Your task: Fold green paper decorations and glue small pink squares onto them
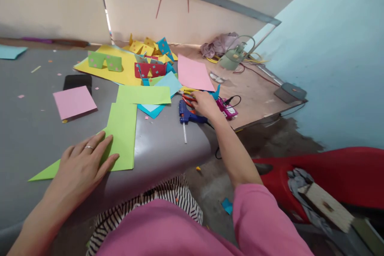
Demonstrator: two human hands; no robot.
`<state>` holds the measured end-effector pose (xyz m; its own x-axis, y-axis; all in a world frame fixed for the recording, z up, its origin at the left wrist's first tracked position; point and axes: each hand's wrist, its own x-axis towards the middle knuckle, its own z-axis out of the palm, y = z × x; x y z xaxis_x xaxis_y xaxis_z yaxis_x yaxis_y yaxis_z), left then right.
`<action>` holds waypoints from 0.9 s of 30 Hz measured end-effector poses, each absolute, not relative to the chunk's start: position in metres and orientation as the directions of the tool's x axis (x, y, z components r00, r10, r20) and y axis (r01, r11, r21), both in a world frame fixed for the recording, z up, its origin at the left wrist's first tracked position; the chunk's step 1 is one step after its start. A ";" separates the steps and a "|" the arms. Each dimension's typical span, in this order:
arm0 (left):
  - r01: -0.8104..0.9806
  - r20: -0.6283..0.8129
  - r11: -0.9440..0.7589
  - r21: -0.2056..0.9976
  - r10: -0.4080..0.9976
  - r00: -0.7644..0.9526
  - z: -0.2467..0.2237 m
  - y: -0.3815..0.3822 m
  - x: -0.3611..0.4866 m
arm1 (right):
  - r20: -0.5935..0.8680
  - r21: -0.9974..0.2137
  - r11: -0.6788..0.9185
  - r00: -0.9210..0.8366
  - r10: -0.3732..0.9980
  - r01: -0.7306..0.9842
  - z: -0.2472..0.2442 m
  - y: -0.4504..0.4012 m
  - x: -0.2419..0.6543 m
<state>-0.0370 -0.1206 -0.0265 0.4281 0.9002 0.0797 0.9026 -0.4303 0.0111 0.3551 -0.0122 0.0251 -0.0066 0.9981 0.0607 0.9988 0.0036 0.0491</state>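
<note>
My left hand (82, 160) lies flat, fingers spread, on light green paper (123, 136). A ring is on one finger. Another green strip (144, 94) overlaps the sheet's top. Farther right, my right hand (205, 104) has its fingers bent over the handles of red-handled pliers (187, 98); the fingertips are partly hidden. Yellow handles (189, 91) show just above. Below the hand lies a blue glue gun (192, 117) with a clear glue stick (185, 133) sticking out.
Green paper glasses (105, 61), red paper glasses (150, 70) and yellow paper pieces (147, 48) crowd the back. Pink sheets (195, 73) and a dark phone (78, 82) lie around. A magenta box (227, 109) with a cord sits right. A red seat (330, 176) stands beside the table.
</note>
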 end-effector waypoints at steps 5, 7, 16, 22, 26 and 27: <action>0.909 0.095 -0.417 -0.001 0.905 0.415 -0.026 -0.125 -0.035 | 0.001 -0.003 0.063 -0.063 0.998 0.998 0.026 -0.024 0.346; 0.909 0.101 -0.417 0.007 0.905 0.414 -0.027 -0.125 -0.035 | -0.003 -0.012 0.054 -0.054 0.999 0.998 0.025 -0.028 0.346; 0.917 0.060 -0.400 0.000 0.915 0.399 -0.021 -0.125 -0.030 | -0.030 0.018 -0.047 0.047 0.998 0.999 0.022 0.003 0.365; 0.910 0.051 -0.414 0.008 0.909 0.413 -0.014 -0.135 -0.033 | -0.140 0.069 -0.097 0.106 0.984 0.993 0.030 0.012 0.383; 0.928 0.022 -0.371 0.013 0.928 0.371 -0.008 -0.136 -0.029 | -0.178 0.056 -0.119 0.128 0.976 0.991 0.049 0.000 0.405; 0.933 0.009 -0.360 0.019 0.933 0.360 -0.007 -0.135 -0.028 | -0.188 0.040 -0.137 0.142 0.972 0.990 0.054 -0.007 0.414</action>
